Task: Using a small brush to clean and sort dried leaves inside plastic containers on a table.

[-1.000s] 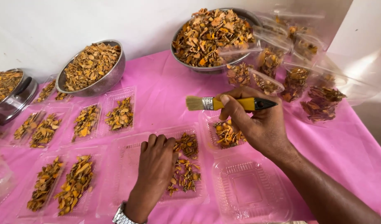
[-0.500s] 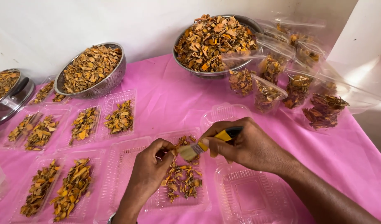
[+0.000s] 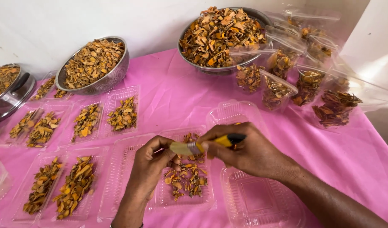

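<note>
With the right hand (image 3: 248, 150) pinching a yellow-handled flat-bristled brush (image 3: 202, 146) against the left hand's (image 3: 149, 166) pinched grip above the clear plastic tray of dried orange-brown slices (image 3: 186, 179), a hard stroke could scatter pieces onto the pink-covered desk (image 3: 173, 93)

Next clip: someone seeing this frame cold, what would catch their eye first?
The bright pink tablecloth fills the frame, dotted with clear plastic trays of orange-brown dried pieces. At centre, the right hand holds a yellow-handled brush, its bristles meeting the left hand above a partly filled tray. Behind, a heaped metal bowl stands at the top with filled clear bags to its right, and a mesh colander sits further left.
</note>
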